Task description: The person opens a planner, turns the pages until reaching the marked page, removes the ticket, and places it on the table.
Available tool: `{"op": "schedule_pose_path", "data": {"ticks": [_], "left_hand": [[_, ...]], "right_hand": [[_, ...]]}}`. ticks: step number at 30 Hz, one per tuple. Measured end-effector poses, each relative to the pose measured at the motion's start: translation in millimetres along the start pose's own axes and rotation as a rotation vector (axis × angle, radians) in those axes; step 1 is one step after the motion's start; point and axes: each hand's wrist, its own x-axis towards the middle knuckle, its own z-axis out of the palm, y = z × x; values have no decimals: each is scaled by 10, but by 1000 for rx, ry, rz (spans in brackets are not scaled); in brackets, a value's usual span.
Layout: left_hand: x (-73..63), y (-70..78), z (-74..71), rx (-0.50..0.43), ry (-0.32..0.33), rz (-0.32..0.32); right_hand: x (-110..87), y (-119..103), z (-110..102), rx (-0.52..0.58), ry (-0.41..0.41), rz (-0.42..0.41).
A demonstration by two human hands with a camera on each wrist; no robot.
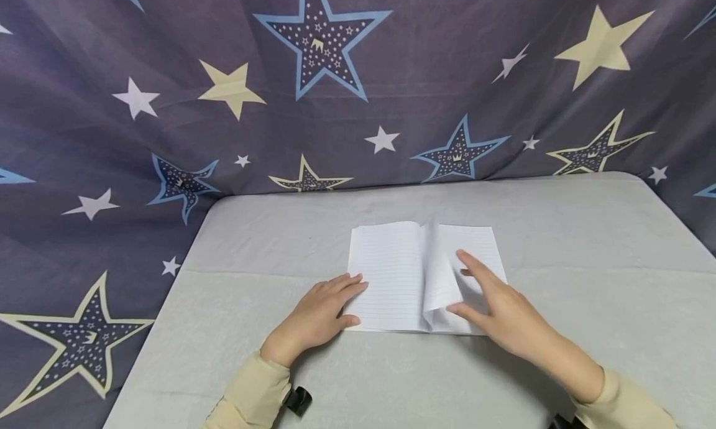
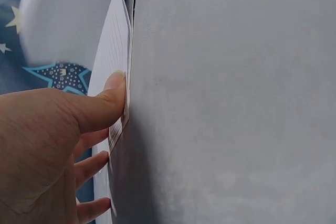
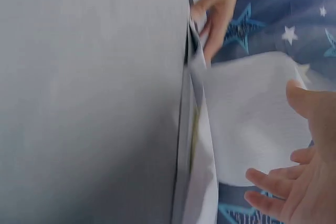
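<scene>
A notebook (image 1: 386,273) with lined white pages lies spread on the grey-covered surface. One leaf (image 1: 439,280) stands up from its middle and curls over the right-hand page; the right wrist view shows this raised leaf (image 3: 257,119) broadside. My left hand (image 1: 319,311) rests at the notebook's left edge, and its thumb presses on the paper in the left wrist view. Beside the raised leaf is my right hand (image 1: 503,311), fingers spread, thumb near the leaf's lower corner. In the right wrist view, the fingers of this hand (image 3: 310,166) are not curled round the leaf.
The grey cloth-covered surface (image 1: 268,242) extends around the notebook on all sides. Behind it and along its left hangs a dark curtain (image 1: 168,37) printed with stars. A black strap piece (image 1: 298,401) sits at the left sleeve.
</scene>
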Motion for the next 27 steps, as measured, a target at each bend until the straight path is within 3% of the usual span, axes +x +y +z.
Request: {"op": "schedule_pose_path", "data": {"ticks": [7, 16, 21, 27], "left_hand": [[-16, -43, -17, -19, 12, 7], [-57, -150, -174, -21, 76, -70], [-59, -151, -243, -46, 99, -61], [-5, -72, -173, -66, 87, -16]], "right_hand": [[-23, -209, 230, -54, -65, -173], [-96, -284, 362, -81, -263, -183], [-125, -269, 390, -117, -291, -268], [-146, -253, 392, -153, -310, -353]]}}
